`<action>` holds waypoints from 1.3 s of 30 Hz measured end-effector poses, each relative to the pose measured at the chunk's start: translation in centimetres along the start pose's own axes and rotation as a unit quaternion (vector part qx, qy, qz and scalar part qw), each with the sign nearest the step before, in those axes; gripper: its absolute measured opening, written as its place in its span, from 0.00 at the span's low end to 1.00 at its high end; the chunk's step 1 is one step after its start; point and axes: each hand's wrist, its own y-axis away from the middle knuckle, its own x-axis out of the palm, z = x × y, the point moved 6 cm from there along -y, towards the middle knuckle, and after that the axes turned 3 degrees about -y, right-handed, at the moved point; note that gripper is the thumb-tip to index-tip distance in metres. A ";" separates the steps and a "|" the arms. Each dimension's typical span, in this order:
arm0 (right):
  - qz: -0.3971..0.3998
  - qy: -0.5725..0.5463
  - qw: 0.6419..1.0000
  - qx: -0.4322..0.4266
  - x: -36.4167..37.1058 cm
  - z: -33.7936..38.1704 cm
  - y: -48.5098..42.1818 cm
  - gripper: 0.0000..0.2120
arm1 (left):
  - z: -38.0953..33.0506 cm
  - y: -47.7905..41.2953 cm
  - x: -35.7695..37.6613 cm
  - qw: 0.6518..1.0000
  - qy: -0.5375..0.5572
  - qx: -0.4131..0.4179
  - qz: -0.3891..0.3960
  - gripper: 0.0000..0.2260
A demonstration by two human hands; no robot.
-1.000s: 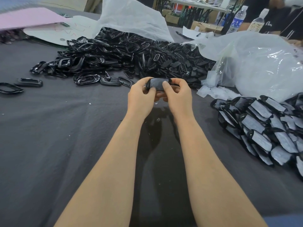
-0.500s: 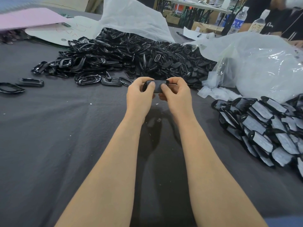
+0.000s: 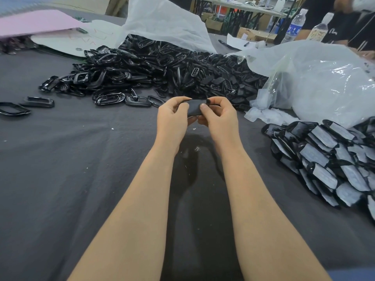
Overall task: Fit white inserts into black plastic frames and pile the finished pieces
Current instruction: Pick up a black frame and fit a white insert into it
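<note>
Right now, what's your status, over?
Both busy: left hand and right hand pinch one black frame above the cloth. To their right, the finished pile. Nothing blocks the way there.

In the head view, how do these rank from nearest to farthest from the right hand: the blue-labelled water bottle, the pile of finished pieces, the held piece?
1. The held piece, pinched by the right hand itself, at the centre.
2. The pile of finished pieces, on the table to the right.
3. The water bottle, far back at the right.
</note>
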 end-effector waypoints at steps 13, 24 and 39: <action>0.041 0.036 0.998 -0.022 0.8 -0.2 0.1 0.10 | 0.0 -0.1 -0.5 0.999 -0.050 0.019 -0.010 0.08; 0.004 0.011 1.000 0.002 0.1 -0.4 -0.2 0.08 | 0.2 -0.5 0.1 0.994 -0.099 0.045 0.013 0.11; -0.018 0.093 0.996 0.000 -0.3 -0.7 -0.2 0.07 | 0.7 -0.7 -0.6 0.980 -0.189 0.056 -0.021 0.05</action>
